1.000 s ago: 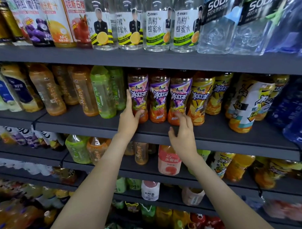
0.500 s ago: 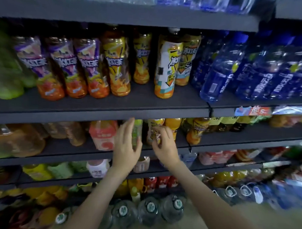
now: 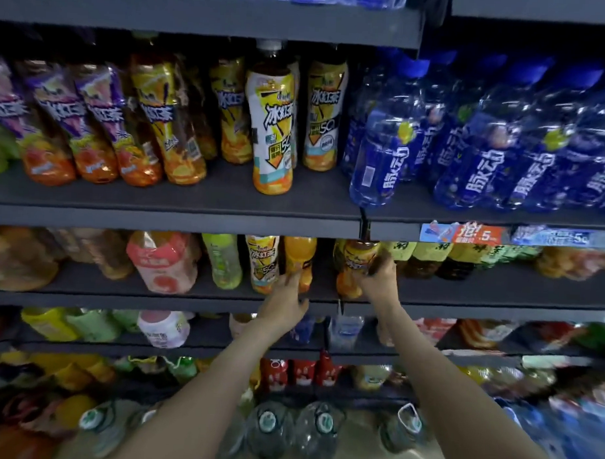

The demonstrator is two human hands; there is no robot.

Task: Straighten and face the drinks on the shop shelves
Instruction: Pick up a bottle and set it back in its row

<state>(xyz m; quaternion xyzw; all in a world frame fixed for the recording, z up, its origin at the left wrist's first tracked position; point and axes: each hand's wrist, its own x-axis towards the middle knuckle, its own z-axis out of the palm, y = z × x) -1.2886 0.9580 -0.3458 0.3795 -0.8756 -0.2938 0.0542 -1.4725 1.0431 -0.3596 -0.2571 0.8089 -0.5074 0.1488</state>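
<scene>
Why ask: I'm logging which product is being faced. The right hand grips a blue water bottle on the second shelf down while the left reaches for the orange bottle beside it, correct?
Not quite. In the head view the right hand grips a yellow-labelled tea bottle, not a blue one. The left hand does reach for the orange bottle.

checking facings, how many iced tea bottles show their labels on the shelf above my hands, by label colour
purple label: 3
yellow label: 2
white label: 2
total: 7
Any bottles hidden behind these are not counted.
</scene>
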